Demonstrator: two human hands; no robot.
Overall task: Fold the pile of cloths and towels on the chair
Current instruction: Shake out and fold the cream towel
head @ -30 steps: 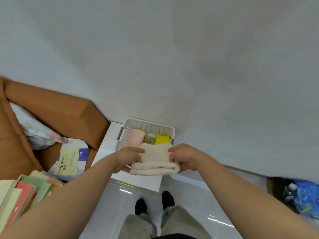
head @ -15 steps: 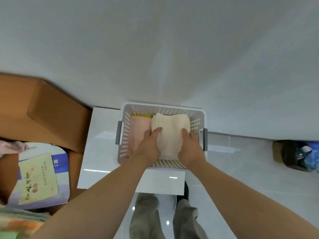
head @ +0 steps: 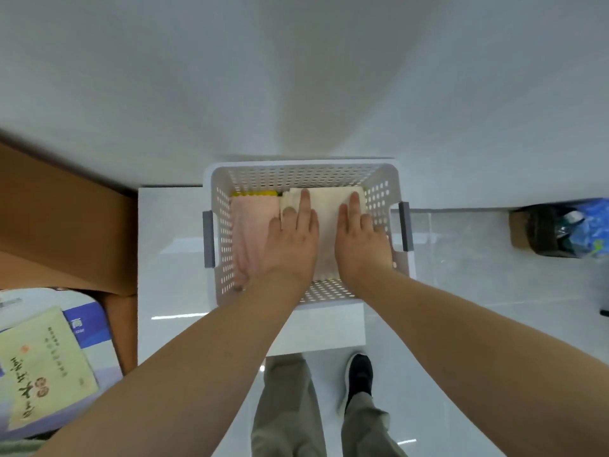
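The cream towel point(head: 329, 222) has sunk lower into the basket point(head: 306, 165) than it sat half a second ago, and my hands have gone from gripping its sides to lying on top of it. My left hand point(head: 290, 239) rests flat on its left edge, at least one finger stretched straight, holding nothing. My right hand point(head: 359, 242) lies flat on its right side, fingers straight, pressing down and also holding nothing.

The towel is folded and fills the right half of the basket. It touches the pink towel point(head: 250, 222) on its left, and a strip of yellow cloth point(head: 253, 193) shows behind the pink one. I judge this to be the stowing step for one finished piece: I am patting it level. Next I should lift both hands clear without dragging the top fold, then turn left for another cloth. The pile itself is out of view.

Nearest me are my trousers point(head: 286, 410) and one black shoe point(head: 361, 374) on the glossy pale floor point(head: 461, 265). To my left lies a yellow-green booklet point(head: 43, 364), with the brown chair point(head: 66, 222) beyond it. The basket sits on a low white desk point(head: 171, 258). A dark bag point(head: 557, 229) stands off to the right, against the plain pale wall point(head: 296, 77).
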